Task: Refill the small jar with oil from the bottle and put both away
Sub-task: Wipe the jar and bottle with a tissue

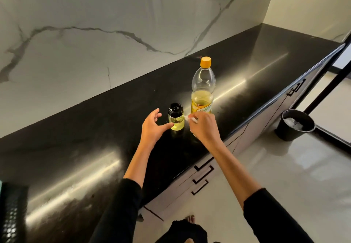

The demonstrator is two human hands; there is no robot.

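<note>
- Our left hand [152, 127] is spread, thumb touching the capped small jar [176, 117].
- Our right hand [204, 127] pinches something small and white [190, 118] beside the capped bottle [202, 89].

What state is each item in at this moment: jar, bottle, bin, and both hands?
Small jar: upright, black lid on, part full of oil.
Oil bottle: upright, yellow cap on, roughly half full.
Left hand: open, thumb at jar.
Right hand: pinching something small and white.
Black bin: on the floor, lined.

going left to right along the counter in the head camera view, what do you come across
Left hand → small jar → right hand, pinching something small and white → black bin on the floor.
</note>
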